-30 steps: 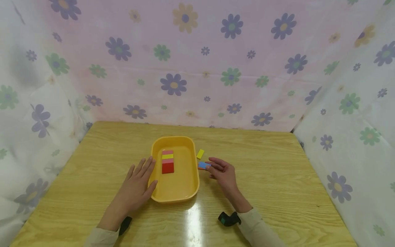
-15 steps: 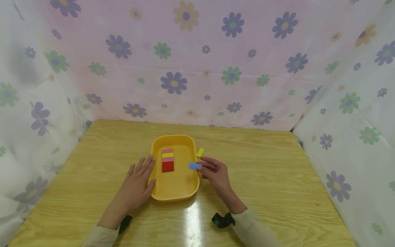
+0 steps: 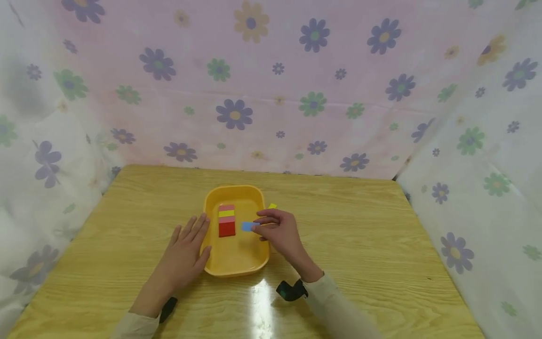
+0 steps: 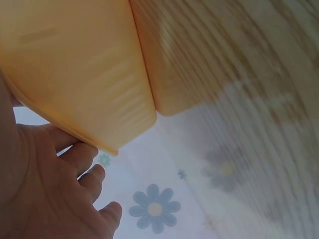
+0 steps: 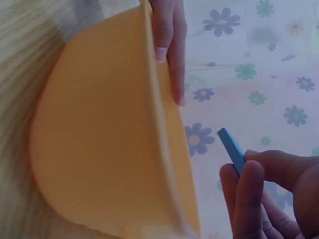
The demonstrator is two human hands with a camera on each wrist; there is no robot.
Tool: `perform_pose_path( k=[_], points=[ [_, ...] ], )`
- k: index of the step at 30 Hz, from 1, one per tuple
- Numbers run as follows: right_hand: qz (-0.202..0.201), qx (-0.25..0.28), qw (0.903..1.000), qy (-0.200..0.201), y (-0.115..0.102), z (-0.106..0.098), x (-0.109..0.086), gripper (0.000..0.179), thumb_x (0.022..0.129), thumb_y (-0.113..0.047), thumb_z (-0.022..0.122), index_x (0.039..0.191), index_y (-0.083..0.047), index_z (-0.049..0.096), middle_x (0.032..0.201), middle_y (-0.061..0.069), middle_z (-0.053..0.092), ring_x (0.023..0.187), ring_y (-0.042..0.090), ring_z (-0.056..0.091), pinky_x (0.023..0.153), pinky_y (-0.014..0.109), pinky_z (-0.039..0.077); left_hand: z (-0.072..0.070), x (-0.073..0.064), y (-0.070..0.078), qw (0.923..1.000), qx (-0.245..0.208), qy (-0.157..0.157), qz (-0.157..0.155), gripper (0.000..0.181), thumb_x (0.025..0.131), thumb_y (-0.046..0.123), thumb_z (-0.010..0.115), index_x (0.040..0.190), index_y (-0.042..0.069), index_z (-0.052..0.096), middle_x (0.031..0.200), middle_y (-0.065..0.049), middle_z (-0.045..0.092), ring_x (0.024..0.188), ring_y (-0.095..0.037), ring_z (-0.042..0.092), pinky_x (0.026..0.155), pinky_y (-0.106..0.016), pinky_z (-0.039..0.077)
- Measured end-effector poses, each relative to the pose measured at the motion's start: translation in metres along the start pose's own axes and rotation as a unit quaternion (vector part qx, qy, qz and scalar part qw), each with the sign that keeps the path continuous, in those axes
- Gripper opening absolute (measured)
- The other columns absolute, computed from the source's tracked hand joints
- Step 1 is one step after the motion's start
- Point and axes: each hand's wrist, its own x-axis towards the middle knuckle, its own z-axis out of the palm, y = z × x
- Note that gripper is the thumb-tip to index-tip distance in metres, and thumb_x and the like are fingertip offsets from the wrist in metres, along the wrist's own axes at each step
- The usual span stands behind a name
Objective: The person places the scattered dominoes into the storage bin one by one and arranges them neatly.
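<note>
My right hand [image 3: 281, 230] pinches a thin blue rectangular block [image 3: 248, 226] between thumb and fingers, held over the right half of a yellow plastic tray [image 3: 237, 273]. In the right wrist view the blue block [image 5: 231, 149] appears edge-on, beyond the tray's rim. My left hand [image 3: 182, 252] rests on the tray's left rim, fingers stretched out and thumb over the edge. Inside the tray, a row of flat blocks runs front to back: a red block [image 3: 227, 229], then pink, a yellow block [image 3: 226, 213] and pink again at the far end.
Just outside the tray's right wall a loose yellow block [image 3: 273, 205] lies on the wooden table [image 3: 360, 245], partly hidden by my right hand. Flower-patterned cloth [image 3: 271, 94] hangs behind the table and along both sides. Black straps with cameras sit at both wrists.
My right hand has carried the blue block leftward from beside the tray, across its right rim, to over its inside. The left hand stays on the rim.
</note>
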Motion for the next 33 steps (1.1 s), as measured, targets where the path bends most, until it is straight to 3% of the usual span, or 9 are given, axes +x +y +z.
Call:
perform_pose_path(
  k=[4, 8, 11, 17, 24, 29, 31, 33],
  points=[
    [0.003, -0.035, 0.999, -0.027, -0.011, 0.005, 0.008, 0.03, 0.087, -0.008, 0.079, 0.115, 0.001, 0.071, 0.1, 0.018, 0.076, 0.089, 0.044, 0.073, 0.072, 0.05, 0.063, -0.001, -0.001, 0.001, 1.0, 0.007, 0.004, 0.001, 0.063, 0.104, 0.028, 0.053, 0.157, -0.001, 0.034, 0.167, -0.016, 0.026, 0.154, -0.04, 0.02, 0.122, -0.064, 0.014],
    [0.018, -0.076, 0.9957, -0.05, -0.023, 0.013, 0.019, 0.03, 0.087, -0.008, 0.079, 0.114, 0.001, 0.071, 0.097, 0.016, 0.076, 0.08, 0.032, 0.075, 0.074, 0.051, 0.063, -0.001, 0.0, 0.001, 0.9999, 0.013, 0.006, 0.003, 0.063, 0.104, 0.029, 0.053, 0.157, -0.001, 0.034, 0.167, -0.016, 0.027, 0.154, -0.04, 0.021, 0.121, -0.065, 0.016],
    [0.023, -0.106, 0.9922, -0.062, -0.031, 0.02, 0.027, 0.03, 0.087, -0.009, 0.078, 0.114, 0.0, 0.071, 0.095, 0.013, 0.076, 0.074, 0.021, 0.074, 0.075, 0.049, 0.063, -0.001, 0.0, 0.001, 0.9999, 0.016, 0.001, 0.0, 0.063, 0.104, 0.029, 0.052, 0.157, 0.0, 0.034, 0.167, -0.015, 0.026, 0.155, -0.039, 0.02, 0.121, -0.065, 0.015],
    [0.014, -0.175, 0.9817, -0.075, -0.038, 0.036, 0.047, 0.033, 0.086, -0.01, 0.079, 0.116, 0.0, 0.07, 0.092, 0.012, 0.075, 0.069, 0.018, 0.072, 0.068, 0.036, 0.063, -0.001, 0.0, 0.0, 0.9999, 0.014, 0.007, 0.005, 0.063, 0.103, 0.027, 0.055, 0.156, -0.001, 0.036, 0.166, -0.017, 0.028, 0.154, -0.041, 0.022, 0.12, -0.067, 0.017],
    [0.077, -0.237, 0.9625, -0.107, -0.018, 0.052, 0.06, 0.053, 0.081, -0.009, 0.084, 0.127, 0.008, 0.063, 0.078, 0.007, 0.074, 0.073, 0.026, 0.073, 0.064, 0.028, 0.058, -0.001, 0.001, 0.0, 0.9998, 0.02, -0.003, 0.003, 0.063, 0.103, 0.028, 0.053, 0.156, -0.002, 0.036, 0.167, -0.016, 0.027, 0.155, -0.039, 0.02, 0.121, -0.066, 0.015],
    [0.116, -0.298, 0.9406, -0.113, -0.012, 0.058, 0.063, 0.068, 0.078, -0.014, 0.087, 0.134, 0.009, 0.057, 0.074, 0.006, 0.073, 0.07, 0.021, 0.071, 0.07, 0.027, 0.058, -0.002, 0.001, 0.001, 0.9996, 0.026, 0.005, 0.007, 0.062, 0.102, 0.027, 0.054, 0.155, -0.002, 0.038, 0.166, -0.017, 0.029, 0.154, -0.04, 0.022, 0.12, -0.066, 0.017],
    [0.123, -0.323, 0.9318, -0.113, -0.012, 0.059, 0.064, 0.068, 0.075, -0.016, 0.09, 0.131, 0.008, 0.058, 0.076, 0.005, 0.07, 0.068, 0.018, 0.067, 0.069, 0.025, 0.055, -0.002, 0.001, 0.001, 0.9995, 0.027, 0.009, 0.009, 0.062, 0.102, 0.026, 0.055, 0.155, -0.002, 0.038, 0.165, -0.017, 0.03, 0.153, -0.04, 0.023, 0.12, -0.066, 0.017],
    [0.13, -0.342, 0.923, -0.119, -0.011, 0.06, 0.066, 0.057, 0.073, -0.016, 0.091, 0.118, 0.007, 0.064, 0.073, 0.004, 0.065, 0.064, 0.017, 0.063, 0.062, 0.024, 0.052, -0.003, 0.001, 0.002, 0.9995, 0.028, 0.012, 0.01, 0.062, 0.102, 0.025, 0.055, 0.155, -0.002, 0.038, 0.165, -0.017, 0.03, 0.153, -0.04, 0.024, 0.12, -0.066, 0.017]
  ],
)
